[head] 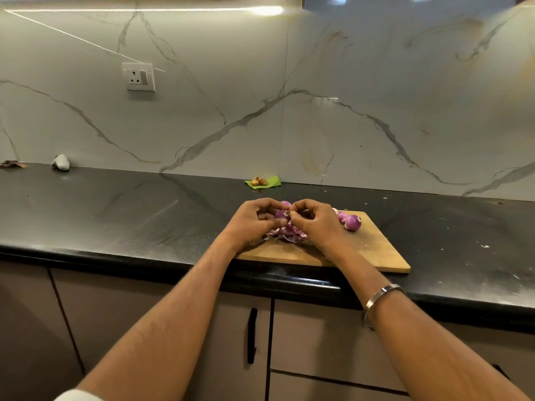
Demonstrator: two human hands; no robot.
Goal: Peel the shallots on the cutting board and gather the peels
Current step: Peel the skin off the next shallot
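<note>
The shallot (pixel 282 214) being worked sits between the two hands, raised a little above the cutting board (pixel 373 250), and everything turns on that gap. The left hand (pixel 254 221) has its fingers curled round the bulb from the left; the right hand (pixel 315 219) meets it from the right, thumb and forefinger pinching at the bulb's right end, where a brownish scrap of skin or root shows. Its long axis seems to run left to right, from one hand toward the other, so a pull by the right hand away from the left would likely strip the skin along it. Both hands are equally near.

Directly beneath lies the pile of peels (pixel 288 235), on the board. Peeled shallots (pixel 352 222) rest on the board's far right part, just beside the right hand.

Most of the held bulb is hidden by fingers; how much skin remains cannot be told. Another bulb behind the hands is barely visible.
</note>
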